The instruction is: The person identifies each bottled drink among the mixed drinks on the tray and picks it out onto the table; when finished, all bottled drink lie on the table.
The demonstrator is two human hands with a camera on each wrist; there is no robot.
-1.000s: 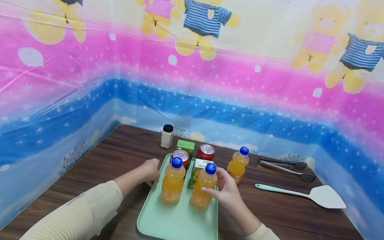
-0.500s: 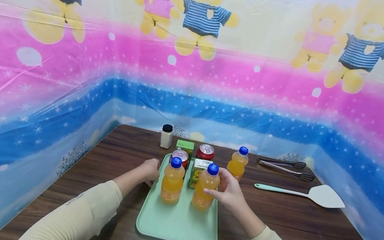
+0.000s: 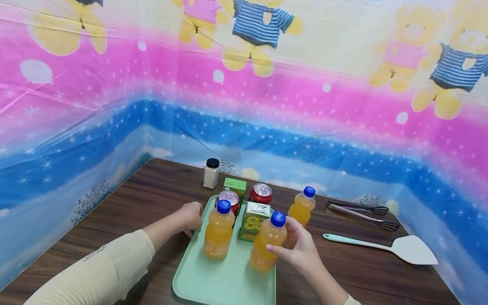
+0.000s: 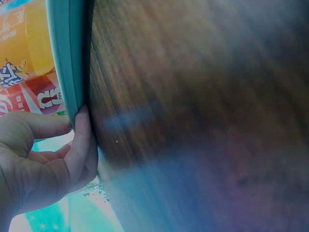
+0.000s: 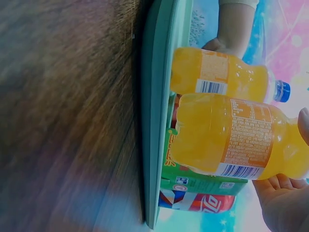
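Printed sheeting (image 3: 305, 114) lines the rear, left and right of the table, turning at two corners. Colour runs downward from cream through pink and blue to pale blue. Print includes teddy bears (image 3: 256, 25) in pink or striped blue tops, plus white snowflakes (image 3: 257, 128). Creasing noted at left. Tabletop (image 3: 160, 186): dark brown wood grain. Lighting bright, even.

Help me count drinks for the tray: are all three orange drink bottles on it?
No, one bottle stands on the table to the right of the tray, beyond the right hand.
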